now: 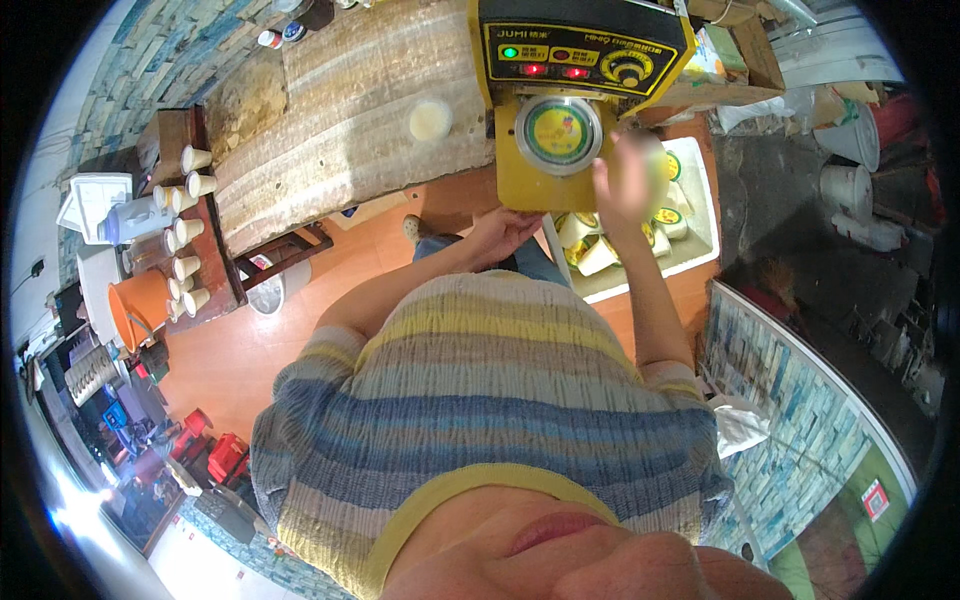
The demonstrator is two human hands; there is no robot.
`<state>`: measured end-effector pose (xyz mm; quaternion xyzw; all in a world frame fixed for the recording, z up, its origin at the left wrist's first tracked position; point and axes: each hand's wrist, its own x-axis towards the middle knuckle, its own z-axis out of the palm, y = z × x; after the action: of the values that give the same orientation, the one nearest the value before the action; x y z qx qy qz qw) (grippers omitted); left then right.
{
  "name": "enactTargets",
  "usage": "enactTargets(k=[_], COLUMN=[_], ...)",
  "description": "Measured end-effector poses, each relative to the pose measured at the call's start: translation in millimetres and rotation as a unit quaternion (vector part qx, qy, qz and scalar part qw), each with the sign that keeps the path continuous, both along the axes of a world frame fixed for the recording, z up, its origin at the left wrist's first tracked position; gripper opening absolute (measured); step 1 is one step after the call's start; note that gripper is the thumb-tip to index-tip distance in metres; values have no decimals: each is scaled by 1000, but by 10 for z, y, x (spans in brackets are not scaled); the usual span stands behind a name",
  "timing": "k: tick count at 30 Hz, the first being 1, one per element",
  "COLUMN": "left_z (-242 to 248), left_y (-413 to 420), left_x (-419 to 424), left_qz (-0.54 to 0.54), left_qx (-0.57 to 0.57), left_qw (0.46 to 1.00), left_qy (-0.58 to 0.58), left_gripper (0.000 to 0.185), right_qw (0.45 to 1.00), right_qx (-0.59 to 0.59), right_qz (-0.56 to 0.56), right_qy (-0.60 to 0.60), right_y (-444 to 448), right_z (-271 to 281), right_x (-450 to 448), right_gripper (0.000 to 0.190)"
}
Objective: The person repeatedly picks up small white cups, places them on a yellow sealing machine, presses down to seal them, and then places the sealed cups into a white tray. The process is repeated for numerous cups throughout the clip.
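Note:
Before me is a black and yellow cup sealing machine (pixel 581 56) with lit indicator lights and a dial. On its yellow tray (pixel 525 191) a round metal holder (pixel 525 139) surrounds a cup whose printed film lid (pixel 561 129) is yellow and green. My right hand (pixel 628 184) is raised at the tray's right side, blurred by motion. A smeared yellow-green shape lies along its far edge; whether the hand holds it is unclear. My left hand (pixel 506 234) is at the tray's front edge, its fingertips partly hidden there.
A white foam box (pixel 703 217) with several lidded cups (pixel 600 255) stands below right. One pale cup (pixel 430 121) is on the worn counter (pixel 352 112). Leftward, several cups (pixel 196 159) and an orange bucket (pixel 139 307) stand on and beside a side table. A cardboard box (pixel 761 52) sits right of the machine.

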<state>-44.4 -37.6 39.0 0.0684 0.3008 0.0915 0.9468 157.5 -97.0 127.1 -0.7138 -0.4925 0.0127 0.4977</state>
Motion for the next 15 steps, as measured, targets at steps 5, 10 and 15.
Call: enactTargets(k=[5,10,15], left_z=[-450,-39,-152], left_y=[299,789,919], left_x=[37,545,579], left_qz=[-71,-60,-21], left_qx=[-117,29,32], left_qw=[975,986,992], left_qy=[-175,-151,-119], left_gripper=[42,44,44], right_qw=[989,969,993], right_qx=[-84,-132,83], right_qz=[-23,-74,-65], right_qy=[-118,-195,-57], right_y=[309,531,-7], right_z=[-246,-192,-216], right_x=[-179,-355,71], right_gripper=[48,68,70])
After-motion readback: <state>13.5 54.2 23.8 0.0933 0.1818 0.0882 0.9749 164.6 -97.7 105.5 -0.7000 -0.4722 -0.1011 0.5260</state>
